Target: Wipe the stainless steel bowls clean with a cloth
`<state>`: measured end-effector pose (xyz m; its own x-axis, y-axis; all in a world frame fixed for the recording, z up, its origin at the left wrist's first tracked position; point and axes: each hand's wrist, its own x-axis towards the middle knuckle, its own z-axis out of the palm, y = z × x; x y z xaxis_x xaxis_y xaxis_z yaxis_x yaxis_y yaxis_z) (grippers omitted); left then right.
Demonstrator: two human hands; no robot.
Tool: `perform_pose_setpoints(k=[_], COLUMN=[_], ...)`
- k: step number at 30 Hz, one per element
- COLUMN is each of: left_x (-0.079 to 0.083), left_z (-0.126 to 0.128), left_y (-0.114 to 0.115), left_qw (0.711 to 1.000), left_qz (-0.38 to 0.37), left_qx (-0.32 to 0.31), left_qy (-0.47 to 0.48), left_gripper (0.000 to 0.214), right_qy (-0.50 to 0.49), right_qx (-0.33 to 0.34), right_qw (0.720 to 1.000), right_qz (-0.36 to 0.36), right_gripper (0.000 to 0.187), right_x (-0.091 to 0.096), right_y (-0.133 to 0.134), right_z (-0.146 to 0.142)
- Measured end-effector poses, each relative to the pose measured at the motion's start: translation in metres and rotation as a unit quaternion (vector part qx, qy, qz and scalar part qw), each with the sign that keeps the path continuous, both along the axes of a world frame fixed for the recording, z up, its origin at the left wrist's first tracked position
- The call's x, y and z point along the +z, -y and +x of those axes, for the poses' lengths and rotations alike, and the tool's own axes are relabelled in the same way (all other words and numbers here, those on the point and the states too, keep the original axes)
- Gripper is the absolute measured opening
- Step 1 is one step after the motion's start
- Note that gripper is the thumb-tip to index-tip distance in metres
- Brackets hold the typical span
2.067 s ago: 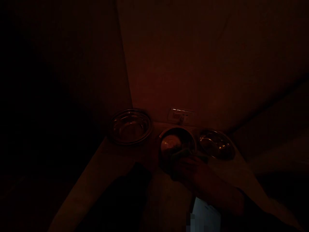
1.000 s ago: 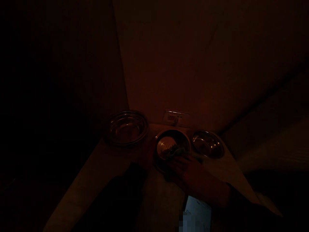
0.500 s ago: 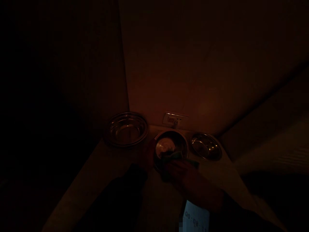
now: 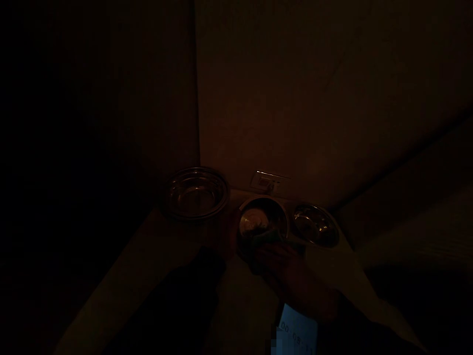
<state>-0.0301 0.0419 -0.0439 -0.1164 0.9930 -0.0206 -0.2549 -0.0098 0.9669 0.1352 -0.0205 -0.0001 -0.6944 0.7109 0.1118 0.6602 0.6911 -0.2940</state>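
Observation:
A metal bowl stands tilted towards me in the middle of the table. On its left rim is my left hand, dim and dark, its fingers apparently closed round the edge. My right hand presses a green cloth against the near part of the bowl, fingers bent over the cloth. The near side of the bowl is hidden behind the cloth and this hand.
More metal bowls, seemingly stacked, sit at the back left, and another metal bowl at the right. A lit phone screen lies near my right forearm. A socket plate is on the wall behind the table.
The picture has become darker and the view has shifted slightly. Both hands stay at the bowl; the right hand and cloth have moved only a little.

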Motion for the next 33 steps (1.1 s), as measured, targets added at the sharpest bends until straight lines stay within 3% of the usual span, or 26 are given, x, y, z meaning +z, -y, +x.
perform_pose_setpoints(k=[3, 6, 14, 18, 21, 24, 27, 33], left_x=[-0.001, 0.004, 0.014, 0.012, 0.01, 0.007, 0.005, 0.009], left_z=[0.0, -0.001, 0.002, 0.0, -0.002, -0.003, -0.004, -0.004], left_y=[0.0, 0.0, -0.001, -0.005, -0.007, -0.004, 0.0, 0.004], left_qw=[1.0, 0.998, 0.999, 0.999, 0.998, 0.994, 0.991, 0.998], left_qz=[-0.008, -0.031, 0.014, -0.006, 0.031, 0.072, 0.034, -0.003], left_qx=[0.016, 0.056, -0.035, -0.038, -0.054, -0.063, -0.09, -0.006], left_qy=[-0.003, -0.009, 0.032, 0.011, 0.01, -0.043, -0.088, -0.067], left_gripper=[0.043, 0.043, 0.04, 0.04, 0.041, 0.039, 0.043, 0.044], right_qy=[-0.035, -0.081, 0.072, 0.084, 0.063, 0.009, -0.035, -0.046], right_qx=[-0.009, -0.029, 0.033, 0.039, 0.032, -0.01, -0.042, -0.053], right_qw=[0.999, 0.996, 0.987, 0.978, 0.976, 0.98, 0.984, 0.986], right_qz=[-0.026, -0.003, 0.139, 0.189, 0.208, 0.199, 0.168, 0.152], right_gripper=[0.032, 0.036, 0.039, 0.037, 0.034, 0.031, 0.031, 0.032], right_x=[0.0, -0.008, -0.021, -0.025, -0.027, -0.024, -0.02, -0.021], right_y=[-0.003, -0.005, 0.002, 0.004, 0.004, 0.002, -0.001, 0.001], right_z=[-0.02, -0.036, 0.015, 0.011, 0.001, -0.007, -0.02, -0.04])
